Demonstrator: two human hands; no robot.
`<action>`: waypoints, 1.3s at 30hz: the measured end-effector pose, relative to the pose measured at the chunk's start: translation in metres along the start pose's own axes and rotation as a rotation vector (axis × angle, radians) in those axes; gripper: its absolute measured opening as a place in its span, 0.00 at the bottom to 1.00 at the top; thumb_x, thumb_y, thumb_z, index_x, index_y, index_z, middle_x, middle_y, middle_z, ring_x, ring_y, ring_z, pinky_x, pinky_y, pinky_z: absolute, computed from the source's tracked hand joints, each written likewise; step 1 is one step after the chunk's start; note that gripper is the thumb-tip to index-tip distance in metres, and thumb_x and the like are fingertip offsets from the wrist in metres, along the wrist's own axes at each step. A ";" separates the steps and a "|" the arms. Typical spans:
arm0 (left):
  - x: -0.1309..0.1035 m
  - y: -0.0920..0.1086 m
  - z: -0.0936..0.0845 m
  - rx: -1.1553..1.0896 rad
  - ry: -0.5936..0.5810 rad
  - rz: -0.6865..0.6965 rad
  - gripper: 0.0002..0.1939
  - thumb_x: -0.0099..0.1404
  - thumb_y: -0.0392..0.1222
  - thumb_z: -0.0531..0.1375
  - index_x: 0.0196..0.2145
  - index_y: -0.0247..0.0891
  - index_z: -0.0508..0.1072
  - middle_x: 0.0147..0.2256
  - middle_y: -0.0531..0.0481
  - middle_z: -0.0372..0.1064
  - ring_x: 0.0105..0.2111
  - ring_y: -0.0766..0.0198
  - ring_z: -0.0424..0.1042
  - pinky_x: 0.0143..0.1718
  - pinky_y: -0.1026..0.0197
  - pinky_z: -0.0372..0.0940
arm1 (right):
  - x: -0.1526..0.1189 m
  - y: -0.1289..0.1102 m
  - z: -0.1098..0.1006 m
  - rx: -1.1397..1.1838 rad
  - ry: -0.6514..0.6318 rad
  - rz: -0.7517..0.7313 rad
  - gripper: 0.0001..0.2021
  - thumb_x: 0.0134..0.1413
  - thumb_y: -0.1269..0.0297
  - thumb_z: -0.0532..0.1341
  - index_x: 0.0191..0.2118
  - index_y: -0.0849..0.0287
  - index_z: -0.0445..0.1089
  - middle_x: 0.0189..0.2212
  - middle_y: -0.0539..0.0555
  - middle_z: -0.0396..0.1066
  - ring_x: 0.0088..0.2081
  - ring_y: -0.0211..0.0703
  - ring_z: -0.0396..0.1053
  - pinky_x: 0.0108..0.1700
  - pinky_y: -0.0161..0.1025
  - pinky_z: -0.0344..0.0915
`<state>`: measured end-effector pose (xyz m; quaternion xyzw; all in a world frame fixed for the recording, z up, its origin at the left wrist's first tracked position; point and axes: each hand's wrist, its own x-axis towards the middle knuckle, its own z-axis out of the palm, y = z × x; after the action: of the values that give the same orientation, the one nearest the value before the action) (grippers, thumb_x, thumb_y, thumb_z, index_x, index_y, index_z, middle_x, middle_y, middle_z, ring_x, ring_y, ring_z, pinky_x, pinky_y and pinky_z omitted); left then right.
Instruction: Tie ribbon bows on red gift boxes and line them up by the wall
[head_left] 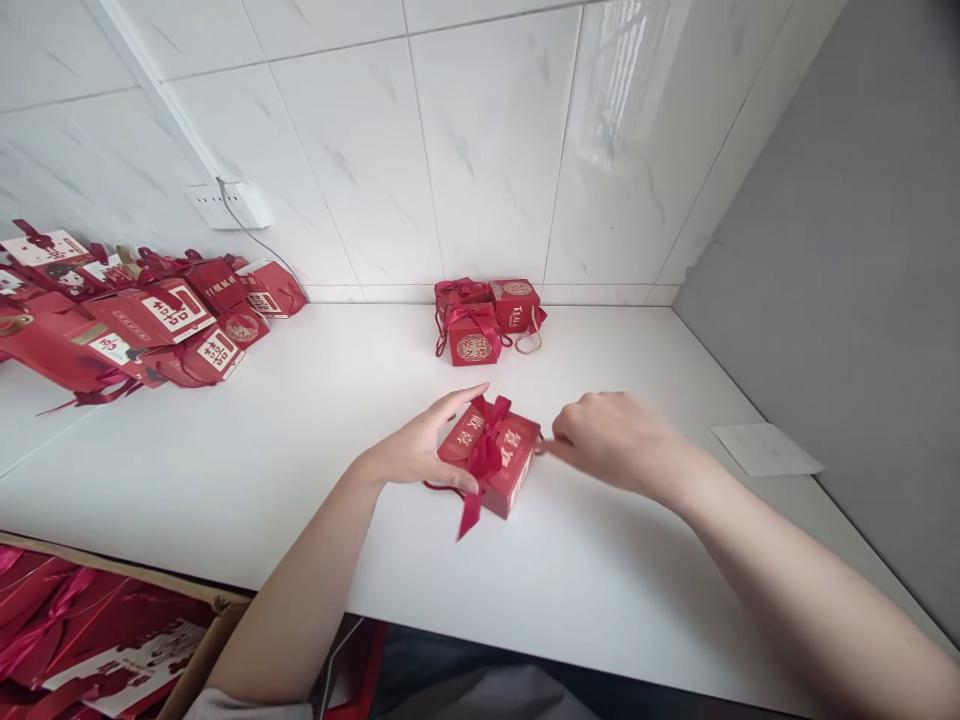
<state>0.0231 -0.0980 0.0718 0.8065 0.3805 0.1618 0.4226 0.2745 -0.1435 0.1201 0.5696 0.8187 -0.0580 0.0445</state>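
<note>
A red gift box (pixel 517 445) with gold lettering and a ribbon bow (pixel 489 445) rests tilted on the white table in front of me. My left hand (pixel 431 445) grips its left side, thumb near the front and fingers behind. A dark red cord (pixel 448 488) sticks out below that hand. At the box's right side, my right hand (pixel 611 440) is closed, its fingertips pinching what looks like the cord handle by the box wall. Motion blurs part of this hand.
Several small red gift boxes (pixel 475 345) stand against the tiled wall. Many more red boxes (pixel 161 315) are heaped at the left, below a wall socket (pixel 229 205). A carton (pixel 206 650) of red packaging stands at lower left. White paper (pixel 766 449) lies by the grey partition.
</note>
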 end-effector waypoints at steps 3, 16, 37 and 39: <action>-0.001 0.005 0.006 0.129 0.078 -0.018 0.59 0.43 0.57 0.73 0.67 0.56 0.48 0.67 0.44 0.44 0.63 0.39 0.54 0.58 0.40 0.60 | 0.004 0.008 0.001 -0.130 0.144 0.174 0.21 0.66 0.59 0.50 0.24 0.59 0.70 0.23 0.58 0.72 0.26 0.49 0.71 0.25 0.38 0.52; 0.002 0.018 0.007 0.121 0.337 0.094 0.17 0.69 0.42 0.51 0.52 0.43 0.70 0.53 0.47 0.66 0.56 0.57 0.64 0.59 0.52 0.59 | 0.000 0.001 0.013 0.765 -0.020 -0.389 0.08 0.59 0.56 0.60 0.41 0.54 0.68 0.22 0.46 0.69 0.19 0.35 0.63 0.23 0.33 0.56; -0.026 0.014 -0.031 0.280 0.168 0.065 0.10 0.62 0.49 0.62 0.29 0.43 0.81 0.33 0.47 0.71 0.35 0.61 0.70 0.34 0.61 0.64 | 0.028 0.029 0.025 1.081 -0.362 -0.252 0.20 0.58 0.43 0.59 0.32 0.57 0.62 0.26 0.51 0.73 0.25 0.38 0.70 0.25 0.33 0.60; -0.028 0.014 -0.033 0.245 0.011 0.019 0.10 0.62 0.49 0.62 0.31 0.43 0.81 0.35 0.47 0.73 0.35 0.62 0.71 0.34 0.62 0.65 | 0.029 0.031 0.024 1.092 -0.375 -0.252 0.21 0.58 0.41 0.58 0.34 0.57 0.63 0.26 0.51 0.73 0.25 0.39 0.71 0.25 0.33 0.61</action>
<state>-0.0076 -0.1054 0.1036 0.8548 0.3921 0.1225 0.3170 0.2940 -0.1093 0.0905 0.3886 0.7096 -0.5756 -0.1186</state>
